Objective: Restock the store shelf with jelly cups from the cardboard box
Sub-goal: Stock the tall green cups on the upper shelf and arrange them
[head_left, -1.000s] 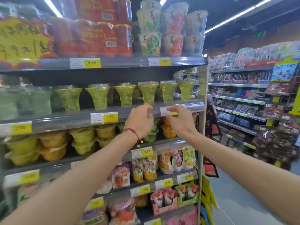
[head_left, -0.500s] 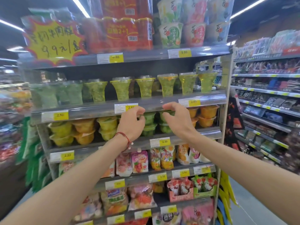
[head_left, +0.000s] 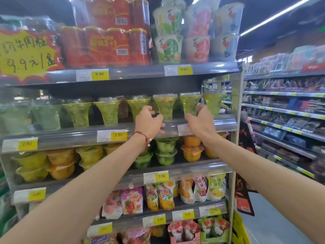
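Jelly cups (head_left: 165, 106) line the shelf (head_left: 70, 136); left grip (head_left: 149, 122) loosely open beside one; right grip (head_left: 202, 122) against another, closure impossible to tell.

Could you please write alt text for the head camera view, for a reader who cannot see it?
A person's left hand and right hand reach up to a row of flared green jelly cups on a store shelf; whether either grips a cup is unclear. Below sit stacked green and orange cups, with fruit pouches lower down.

Gaps between cups (head_left: 166, 106) (shelf (head_left: 123, 88) overhead)
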Motion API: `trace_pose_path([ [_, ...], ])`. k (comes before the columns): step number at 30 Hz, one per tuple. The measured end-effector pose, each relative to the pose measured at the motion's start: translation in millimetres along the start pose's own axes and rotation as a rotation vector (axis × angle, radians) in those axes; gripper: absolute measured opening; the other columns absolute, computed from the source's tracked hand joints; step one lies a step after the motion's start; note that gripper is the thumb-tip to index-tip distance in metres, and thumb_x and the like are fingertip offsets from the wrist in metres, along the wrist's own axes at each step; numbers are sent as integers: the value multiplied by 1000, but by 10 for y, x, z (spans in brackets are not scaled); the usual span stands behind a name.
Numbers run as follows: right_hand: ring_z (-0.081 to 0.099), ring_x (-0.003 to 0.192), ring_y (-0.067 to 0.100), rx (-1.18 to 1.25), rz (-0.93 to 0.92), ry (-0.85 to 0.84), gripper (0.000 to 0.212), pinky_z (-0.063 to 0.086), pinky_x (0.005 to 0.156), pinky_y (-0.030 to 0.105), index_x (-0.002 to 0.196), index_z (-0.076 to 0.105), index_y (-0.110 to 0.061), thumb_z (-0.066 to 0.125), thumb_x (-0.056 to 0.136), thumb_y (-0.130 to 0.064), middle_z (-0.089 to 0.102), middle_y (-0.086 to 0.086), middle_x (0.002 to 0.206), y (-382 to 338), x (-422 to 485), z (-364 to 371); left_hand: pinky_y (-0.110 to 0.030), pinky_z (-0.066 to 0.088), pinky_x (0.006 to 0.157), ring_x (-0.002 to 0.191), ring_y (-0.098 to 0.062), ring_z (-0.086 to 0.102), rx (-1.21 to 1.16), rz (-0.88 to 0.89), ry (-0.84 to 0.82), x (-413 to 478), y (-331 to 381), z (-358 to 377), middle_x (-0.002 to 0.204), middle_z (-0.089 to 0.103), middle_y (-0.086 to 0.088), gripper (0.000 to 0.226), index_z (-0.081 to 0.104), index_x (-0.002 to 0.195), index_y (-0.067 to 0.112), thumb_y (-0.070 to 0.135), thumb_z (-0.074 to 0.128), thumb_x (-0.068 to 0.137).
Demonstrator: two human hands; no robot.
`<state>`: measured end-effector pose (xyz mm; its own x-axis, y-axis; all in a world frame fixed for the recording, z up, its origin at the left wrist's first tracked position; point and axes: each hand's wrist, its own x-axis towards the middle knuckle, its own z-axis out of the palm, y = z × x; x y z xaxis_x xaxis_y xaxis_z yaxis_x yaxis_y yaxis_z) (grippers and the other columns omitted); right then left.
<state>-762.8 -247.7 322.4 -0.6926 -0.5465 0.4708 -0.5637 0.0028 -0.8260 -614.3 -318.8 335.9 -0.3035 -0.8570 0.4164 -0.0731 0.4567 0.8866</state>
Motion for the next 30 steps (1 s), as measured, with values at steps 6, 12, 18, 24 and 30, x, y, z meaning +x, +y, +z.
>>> trace_pose_path([
  [6,72,54,13,-96,16,-19,41,60,76,50,110,54,-13,68,87,-45,72,-2,66,68,386,-51,-26,56,45,58,-18,73,142,-56,-50,254,127,215,119,54,-10,65,27,147,4,25,62,95],
  [12,69,62,14,-251,-14,28,38,57,71,40,94,54,-20,69,88,-54,68,-4,65,121,454,-26,-35,59,53,47,-13,69,316,-50,-28,353,78,278,85,73,-11,43,44,125,17,39,63,93],
  [18,73,58,19,-104,-77,35,43,62,64,46,99,64,-22,71,77,-59,73,-2,79,270,507,40,-36,61,58,50,-15,70,329,16,-29,340,14,268,78,55,5,65,37,143,5,39,62,94],
  [24,75,66,19,30,-38,10,31,62,76,48,111,58,-22,71,91,-41,70,-2,94,220,394,-62,-42,62,63,55,-19,72,211,-5,-56,288,16,262,80,51,3,57,40,140,3,32,62,95],
  [30,52,106,16,-145,-140,347,41,41,85,40,125,53,-23,70,91,-36,62,-12,102,265,310,-240,-41,62,63,59,-21,73,99,-64,-10,242,74,352,95,58,-2,48,44,132,5,23,65,92],
])
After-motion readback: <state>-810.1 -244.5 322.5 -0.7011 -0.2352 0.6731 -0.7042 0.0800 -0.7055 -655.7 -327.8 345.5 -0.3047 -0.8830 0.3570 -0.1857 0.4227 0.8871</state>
